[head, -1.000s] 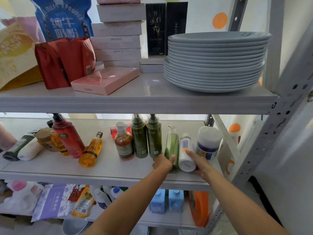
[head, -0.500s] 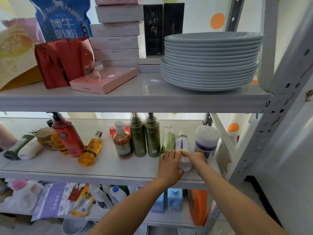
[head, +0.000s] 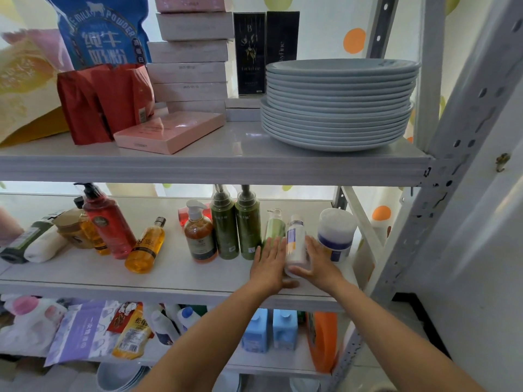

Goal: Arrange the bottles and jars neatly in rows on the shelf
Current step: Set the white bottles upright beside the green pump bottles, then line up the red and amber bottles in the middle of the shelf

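Presses the white bottle [head: 295, 244] between two flat palms at centre right of the frame, near the front of the middle shelf [head: 169, 274]. Left hand [head: 268, 264] against its left side, right hand [head: 321, 260] against its right, fingers straight on both and curled round nothing.

Hemmed in closely: light green pump bottle [head: 274, 226] just left, partly behind the left fingers; white jar [head: 336, 233] just right.

Further left: two dark green bottles [head: 236, 224], amber pump bottle [head: 199, 236], tipped amber bottle [head: 147, 247], red pump bottle [head: 109, 224].

At upper right, a stack of plates [head: 339, 103].
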The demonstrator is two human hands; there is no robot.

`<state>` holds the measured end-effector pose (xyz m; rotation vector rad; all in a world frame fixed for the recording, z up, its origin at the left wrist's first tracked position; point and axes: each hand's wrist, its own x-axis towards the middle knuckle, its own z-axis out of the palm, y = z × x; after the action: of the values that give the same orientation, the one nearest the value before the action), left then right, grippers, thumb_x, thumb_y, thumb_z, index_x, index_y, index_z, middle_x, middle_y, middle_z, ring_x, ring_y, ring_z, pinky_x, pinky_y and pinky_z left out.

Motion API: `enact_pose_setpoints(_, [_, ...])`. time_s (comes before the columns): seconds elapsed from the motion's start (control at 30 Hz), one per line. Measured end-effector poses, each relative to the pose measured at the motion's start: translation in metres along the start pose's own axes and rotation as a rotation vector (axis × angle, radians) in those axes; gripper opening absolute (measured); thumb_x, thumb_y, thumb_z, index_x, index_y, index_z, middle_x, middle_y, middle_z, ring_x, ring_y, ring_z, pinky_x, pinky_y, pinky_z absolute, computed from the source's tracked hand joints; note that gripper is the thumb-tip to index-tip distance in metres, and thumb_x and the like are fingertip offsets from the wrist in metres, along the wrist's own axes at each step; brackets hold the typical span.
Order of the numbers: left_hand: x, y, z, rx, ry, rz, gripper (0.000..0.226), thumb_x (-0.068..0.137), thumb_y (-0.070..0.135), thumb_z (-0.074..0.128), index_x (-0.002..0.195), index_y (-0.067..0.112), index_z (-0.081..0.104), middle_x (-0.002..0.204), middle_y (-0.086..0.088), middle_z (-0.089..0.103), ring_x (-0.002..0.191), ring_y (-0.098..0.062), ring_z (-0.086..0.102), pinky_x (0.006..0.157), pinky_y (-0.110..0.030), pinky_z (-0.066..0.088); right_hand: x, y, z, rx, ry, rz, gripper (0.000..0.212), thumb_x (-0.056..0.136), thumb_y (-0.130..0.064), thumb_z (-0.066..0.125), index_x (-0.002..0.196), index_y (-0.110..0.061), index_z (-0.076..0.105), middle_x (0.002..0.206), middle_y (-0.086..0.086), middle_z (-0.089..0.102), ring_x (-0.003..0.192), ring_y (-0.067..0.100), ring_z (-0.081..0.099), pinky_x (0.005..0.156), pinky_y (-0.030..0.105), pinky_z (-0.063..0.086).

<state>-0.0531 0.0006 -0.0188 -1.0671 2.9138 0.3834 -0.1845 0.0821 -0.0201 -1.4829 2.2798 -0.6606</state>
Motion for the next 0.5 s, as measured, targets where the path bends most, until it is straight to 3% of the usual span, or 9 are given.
enact_pose_setpoints(0.03, [-0.005,-0.003,-0.001,0.013,0.011,0.019,0.109,0.082,0.058,0.057,0.15,0.017,-0.017,0.158,-0.004,-0.02,0.145,-0.021,-0.021,0.117,-0.041,-0.01,-0.003,-0.002,0.001,-0.089,-0.009,-0.034,0.108,0.076,-0.06,0.063,0.151,-0.012,0.002,0.159,0.002,0.006,0.147,0.021,0.01,0.119,0.038,0.018])
enact_pose_setpoints(0.1, [-0.015,-0.01,-0.001,0.04,0.036,0.051,0.106,0.084,0.058,0.056,0.15,0.016,-0.016,0.158,-0.004,-0.02,0.145,-0.022,-0.022,0.118,-0.041,-0.01,-0.005,-0.005,0.006,-0.197,-0.009,-0.087,0.116,0.074,-0.062,0.063,0.15,-0.013,-0.01,0.16,0.002,-0.009,0.148,0.018,-0.003,0.121,0.036,0.008])
enact_pose_setpoints(0.3, [-0.052,-0.043,0.008,0.1,0.039,0.064,0.107,0.085,0.056,0.056,0.149,0.015,-0.019,0.155,-0.004,-0.029,0.144,-0.024,-0.025,0.12,-0.045,-0.008,-0.021,-0.05,0.035,-0.316,-0.009,-0.229,0.117,0.073,-0.057,0.068,0.15,-0.016,-0.011,0.16,-0.001,-0.011,0.148,0.016,-0.006,0.12,0.033,0.004])
enact_pose_setpoints(0.4, [-0.07,-0.069,0.004,0.111,0.038,0.037,0.104,0.086,0.059,0.051,0.147,0.016,-0.022,0.148,-0.001,-0.037,0.142,-0.022,-0.028,0.118,-0.045,-0.012,-0.027,-0.076,0.051,-0.305,-0.013,-0.221,0.118,0.073,-0.058,0.067,0.15,-0.016,-0.012,0.159,-0.003,-0.015,0.147,0.014,-0.009,0.119,0.032,0.002])
enact_pose_setpoints(0.5, [-0.093,-0.105,-0.005,0.102,0.039,0.007,0.105,0.085,0.063,0.048,0.148,0.014,-0.021,0.152,-0.002,-0.034,0.143,-0.023,-0.026,0.116,-0.042,-0.014,-0.029,-0.108,0.068,-0.3,-0.025,-0.231,0.122,0.069,-0.063,0.067,0.15,-0.012,-0.01,0.159,-0.001,-0.014,0.147,0.014,-0.009,0.119,0.028,0.001])
